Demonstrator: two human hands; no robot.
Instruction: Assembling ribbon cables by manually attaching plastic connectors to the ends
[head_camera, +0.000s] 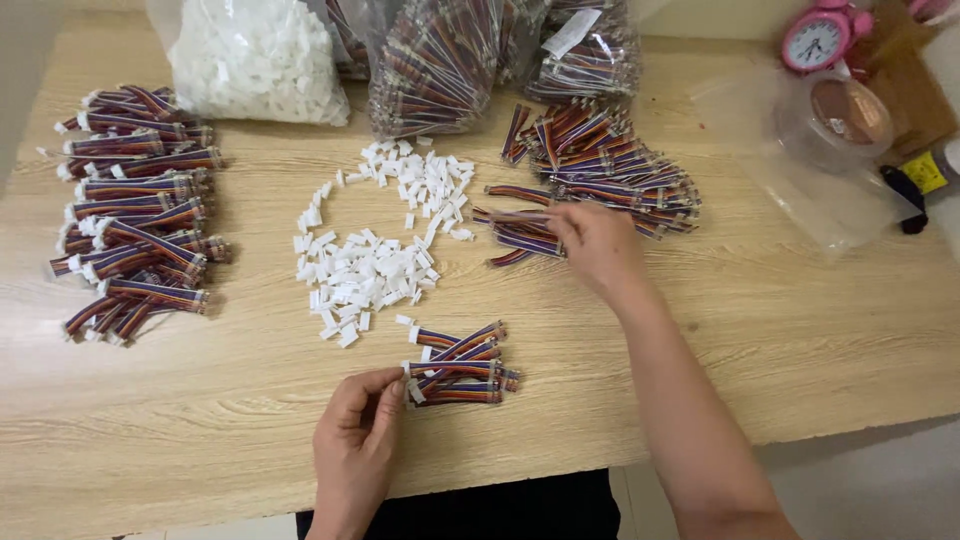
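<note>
Grip: left hand (352, 440) pinches 1 ribbon-cable piece (455, 368) at lower centre; right hand (592, 243) grasps loose cables (600, 170) right of centre. White connectors (365, 265) between. Judgement: take 1 cable only, ends aligned.

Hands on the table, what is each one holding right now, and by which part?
Left hand pinches a short multicoloured wire bundle at its white connector end. Right hand grips one loose wire bundle at one end.

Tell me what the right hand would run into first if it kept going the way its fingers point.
The right hand points left across the table. Already touching the loose multicoloured wire bundles, it would next meet the scattered white plastic connectors, probably their upper cluster, though depth is hard to judge.
</note>
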